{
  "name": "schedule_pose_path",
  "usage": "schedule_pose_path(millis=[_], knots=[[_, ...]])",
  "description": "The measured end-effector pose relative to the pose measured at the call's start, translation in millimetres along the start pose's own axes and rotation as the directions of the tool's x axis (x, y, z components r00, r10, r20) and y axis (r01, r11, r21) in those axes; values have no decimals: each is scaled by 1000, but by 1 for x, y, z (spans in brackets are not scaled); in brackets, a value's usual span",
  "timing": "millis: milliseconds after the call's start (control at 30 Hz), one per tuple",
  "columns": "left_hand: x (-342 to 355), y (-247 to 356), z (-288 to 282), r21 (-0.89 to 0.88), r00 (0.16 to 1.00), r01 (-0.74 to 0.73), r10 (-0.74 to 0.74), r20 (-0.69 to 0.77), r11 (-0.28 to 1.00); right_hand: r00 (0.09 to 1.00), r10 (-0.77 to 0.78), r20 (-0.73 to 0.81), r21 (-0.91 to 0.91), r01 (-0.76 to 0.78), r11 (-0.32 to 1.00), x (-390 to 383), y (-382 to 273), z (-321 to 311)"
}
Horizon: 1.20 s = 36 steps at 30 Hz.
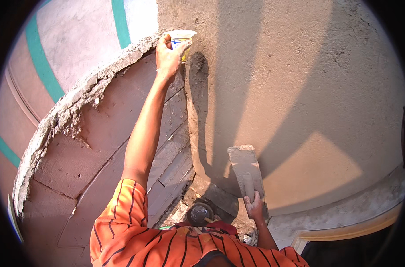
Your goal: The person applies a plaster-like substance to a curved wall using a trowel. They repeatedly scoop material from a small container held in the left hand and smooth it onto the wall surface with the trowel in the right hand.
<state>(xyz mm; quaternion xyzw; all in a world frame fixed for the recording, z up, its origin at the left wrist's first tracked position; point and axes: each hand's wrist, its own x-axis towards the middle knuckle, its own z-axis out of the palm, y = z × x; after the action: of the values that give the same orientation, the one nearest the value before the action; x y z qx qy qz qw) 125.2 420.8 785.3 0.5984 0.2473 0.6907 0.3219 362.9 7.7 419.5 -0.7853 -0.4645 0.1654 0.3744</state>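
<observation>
My left hand (169, 58) is raised to the top of the wall corner, its fingers wrapped round a small pale plastic cup (181, 41) with blue and yellow markings, beside the ragged mortar edge (93, 91) of the block wall (104, 151). My right hand (254, 204) is lower, closed on the handle of a long, mortar-coated float (242, 160), which is held over the brown plastered wall (322, 80). Below, near my body, sits a dark round container (199, 212); what it holds is unclear.
A white and pink wall (64, 40) with teal stripes stands beyond the broken edge at upper left. A curved ledge (327, 213) with a wooden trim (349, 227) runs along the lower right above a dark opening. Rubble (180, 213) lies at the foot of the corner.
</observation>
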Motion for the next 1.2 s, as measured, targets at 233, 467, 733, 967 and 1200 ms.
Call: schedule_pose_path(millis=[233,467,733,967,1200], knots=[[9,12,-6,149,996,61,-70,60,987,998,-25,56,319,6,948,42,-68,25],[35,-8,4,354,1000,5,-12,17,935,986,-157,-50,524,160,836,82,-161,20],[-110,1,-92,-125,991,108,-97,97,986,626,-691,-361,626,712,317,248,-485,-109],[-257,-37,-163,-169,919,394,-387,76,903,483,-695,-533,419,864,278,396,-686,-187],[-326,-59,-208,-271,815,552,-579,-25,789,446,-649,-616,125,869,479,389,-664,-103]])
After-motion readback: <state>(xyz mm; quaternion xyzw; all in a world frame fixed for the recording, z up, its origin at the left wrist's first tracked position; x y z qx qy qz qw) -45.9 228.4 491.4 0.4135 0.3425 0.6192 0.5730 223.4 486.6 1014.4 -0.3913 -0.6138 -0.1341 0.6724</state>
